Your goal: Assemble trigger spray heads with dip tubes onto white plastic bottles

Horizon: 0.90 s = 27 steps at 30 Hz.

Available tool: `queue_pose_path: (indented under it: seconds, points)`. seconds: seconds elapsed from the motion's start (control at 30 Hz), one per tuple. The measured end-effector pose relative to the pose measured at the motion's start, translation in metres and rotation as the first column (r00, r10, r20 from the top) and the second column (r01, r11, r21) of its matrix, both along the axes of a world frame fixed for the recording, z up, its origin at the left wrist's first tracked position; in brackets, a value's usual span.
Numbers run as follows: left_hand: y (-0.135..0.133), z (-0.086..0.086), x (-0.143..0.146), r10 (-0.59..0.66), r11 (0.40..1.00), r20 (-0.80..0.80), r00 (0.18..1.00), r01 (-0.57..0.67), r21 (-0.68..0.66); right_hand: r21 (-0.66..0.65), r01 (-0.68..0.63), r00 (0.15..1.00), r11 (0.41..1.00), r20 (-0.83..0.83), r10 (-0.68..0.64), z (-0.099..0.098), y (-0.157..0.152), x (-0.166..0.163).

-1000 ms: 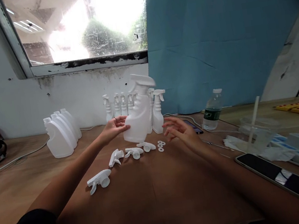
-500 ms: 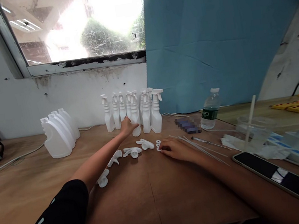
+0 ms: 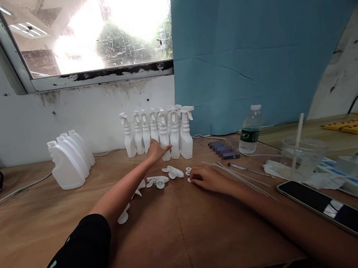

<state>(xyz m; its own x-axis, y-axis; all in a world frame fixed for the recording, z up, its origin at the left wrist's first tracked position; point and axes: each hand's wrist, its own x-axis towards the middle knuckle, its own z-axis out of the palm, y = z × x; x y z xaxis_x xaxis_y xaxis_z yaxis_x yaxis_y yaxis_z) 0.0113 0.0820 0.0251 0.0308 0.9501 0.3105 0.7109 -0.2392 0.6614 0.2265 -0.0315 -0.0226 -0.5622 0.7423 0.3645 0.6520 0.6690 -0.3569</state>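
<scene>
Near the wall, my left hand (image 3: 157, 150) is closed around the lower body of a white spray bottle (image 3: 163, 129), thumb across its front; its other fingers are mostly hidden. That bottle stands upright among several similar spray bottles (image 3: 128, 137). Resting on the table at the right, my right hand (image 3: 208, 178) has its fingers curled together, tips at the nearest of a few small white rings (image 3: 188, 173); what lies between them is hidden. Loose white trigger spray heads (image 3: 173, 172) lie between my arms, some partly covered by my left forearm.
Several uncapped white bottles (image 3: 67, 167) stand at the left. Right of my right hand lie thin white tubes (image 3: 243, 178), a slim metal tool (image 3: 243, 167) and a phone (image 3: 330, 209). A water bottle (image 3: 251, 129), a clear cup (image 3: 304, 155) and a power strip (image 3: 349, 179) stand beyond.
My left hand has shifted slightly right, and the spray bottle at it has moved a little right and stands straighter. My right hand has stayed by the rings.
</scene>
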Motion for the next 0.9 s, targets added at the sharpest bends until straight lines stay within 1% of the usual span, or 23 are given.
queue_pose_path:
  seconds: [0.07,0.13,0.2,0.27,0.33,0.37,0.43,0.53,0.6,0.67,0.73,0.8,0.9]
  points:
    - [-0.012,0.002,-0.008,-0.096,0.995,-0.094,0.991,0.096,0.000,-0.007,0.000,1.000,1.000,-0.010,-0.001,-0.001,0.000,0.000]
    - [-0.025,0.004,-0.016,-0.275,0.961,-0.200,0.940,0.274,-0.035,-0.022,0.017,1.000,1.000,-0.026,-0.018,-0.002,0.001,0.000]
    - [-0.036,0.004,-0.020,-0.472,0.880,-0.284,0.834,0.463,-0.104,-0.043,0.039,0.998,0.998,-0.051,-0.041,-0.004,0.001,0.000]
    - [-0.043,0.003,-0.020,-0.617,0.783,-0.341,0.709,0.595,-0.180,-0.061,0.043,0.995,0.997,-0.082,-0.048,-0.005,0.002,0.000]
    - [-0.044,0.003,-0.016,-0.700,0.707,-0.378,0.605,0.663,-0.248,-0.070,0.029,0.994,0.997,-0.106,-0.036,-0.006,0.002,0.000]
    - [-0.043,0.003,-0.012,-0.722,0.683,-0.395,0.569,0.677,-0.274,-0.073,0.021,0.993,0.997,-0.110,-0.029,-0.006,0.002,0.000]
    - [-0.041,0.004,-0.006,-0.730,0.670,-0.432,0.530,0.677,-0.303,-0.073,0.016,0.994,0.997,-0.105,-0.023,-0.006,0.001,0.001]
    - [-0.047,0.011,-0.001,-0.690,0.703,-0.483,0.539,0.657,-0.272,-0.079,0.012,0.994,0.997,-0.107,-0.021,-0.004,0.000,0.001]
    - [-0.061,0.017,-0.004,-0.656,0.728,-0.499,0.566,0.649,-0.221,-0.078,0.010,0.993,0.997,-0.114,-0.019,-0.003,-0.001,0.000]
    - [-0.084,0.022,-0.012,-0.646,0.737,-0.463,0.607,0.653,-0.172,-0.070,0.024,0.993,0.997,-0.116,-0.032,-0.002,-0.002,-0.001]
    - [-0.113,0.024,-0.024,-0.664,0.733,-0.372,0.649,0.663,-0.152,-0.059,0.035,0.992,0.998,-0.120,-0.042,-0.002,-0.002,-0.001]
    - [-0.144,0.023,-0.038,-0.675,0.733,-0.314,0.668,0.657,-0.177,-0.075,0.032,0.990,0.997,-0.136,-0.042,-0.001,-0.003,-0.002]
    - [-0.180,0.017,-0.058,-0.696,0.717,-0.292,0.655,0.643,-0.267,-0.110,0.025,0.980,0.994,-0.191,-0.046,0.003,-0.009,-0.007]
